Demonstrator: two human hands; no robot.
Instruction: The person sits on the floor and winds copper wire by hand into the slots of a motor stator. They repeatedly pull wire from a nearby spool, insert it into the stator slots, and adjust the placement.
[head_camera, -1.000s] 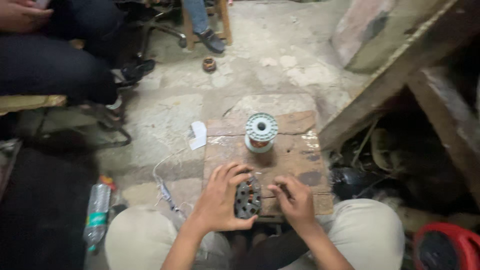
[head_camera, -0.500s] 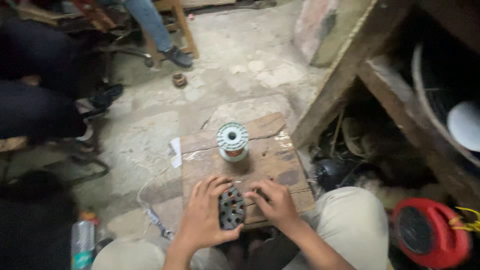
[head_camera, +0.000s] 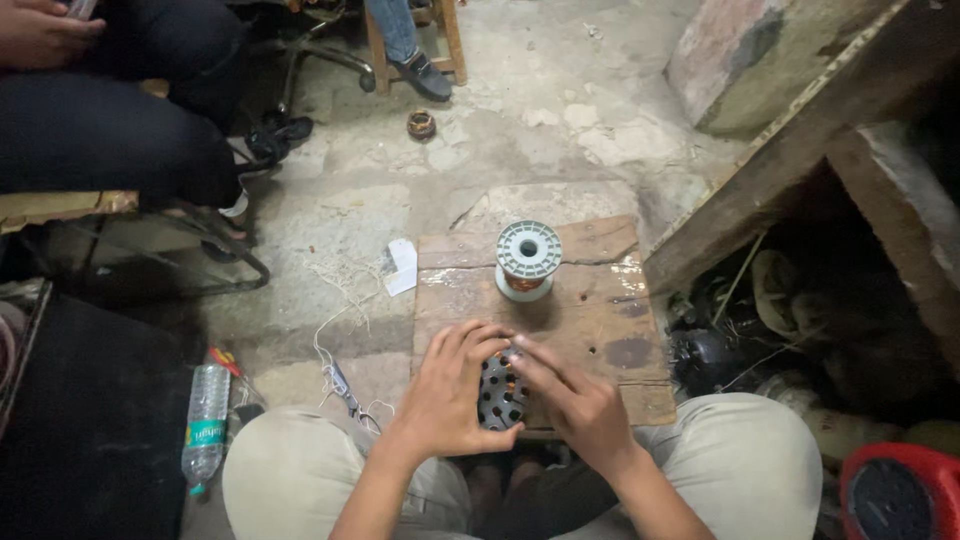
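While the person sits with knees apart in pale trousers, both hands meet over a dark, round, slotted metal motor core (head_camera: 500, 392) at the near edge of a low, worn wooden board desk (head_camera: 600, 300). The left hand (head_camera: 450, 395) wraps the core from its left side, fingers curled over the top and thumb under the near rim, grasping it. The right hand (head_camera: 575, 400) lies against the core's right side, fingers stretched flat across its top; whether it grips or only presses cannot be told. Copper-coloured winding shows in the core's slots between the fingers.

Farther back on the desk, well apart from the hands, a pale green plastic spool of copper wire (head_camera: 527, 258) stands upright. On the concrete floor to the left lie a white paper scrap (head_camera: 402, 265), a tangle of thin white string (head_camera: 335, 300) and a clear plastic bottle (head_camera: 205, 420). A red round casing (head_camera: 900, 495) sits at the lower right.
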